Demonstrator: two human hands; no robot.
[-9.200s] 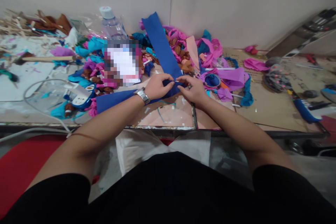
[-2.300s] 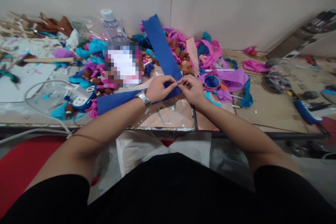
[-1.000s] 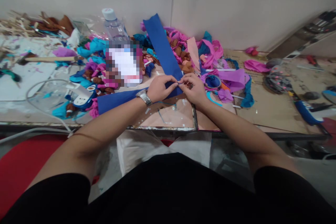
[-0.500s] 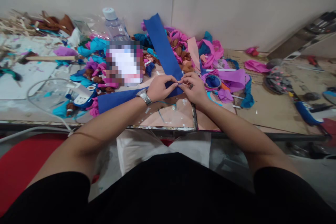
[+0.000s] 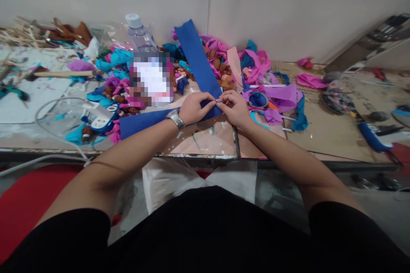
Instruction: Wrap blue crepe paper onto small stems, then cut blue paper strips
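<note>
A long blue strip (image 5: 197, 57) of crepe-like paper or cloth stands up toward the wall. Blue material of the same colour (image 5: 141, 123) also runs left under my left wrist; whether both are one piece is hidden by my fingers. My left hand (image 5: 196, 108), with a metal watch on the wrist, pinches the blue material where the two lengths meet. Fingertip to fingertip with it, my right hand (image 5: 235, 106) is closed in a pinch on the same spot. The exact fold between the fingers is too small to see.
Behind my hands lie heaps of pink and brown pieces (image 5: 221, 62), a blurred-out phone-like screen (image 5: 152, 76) and a plastic bottle (image 5: 139, 34). A roll of tape (image 5: 258, 100) sits right of my right hand. At left are a hammer (image 5: 64, 74) and a blue-white power strip (image 5: 104, 118).
The view has shifted very slightly. Both hands stay pinched together at the same place on the blue strip, with only small finger movement.
</note>
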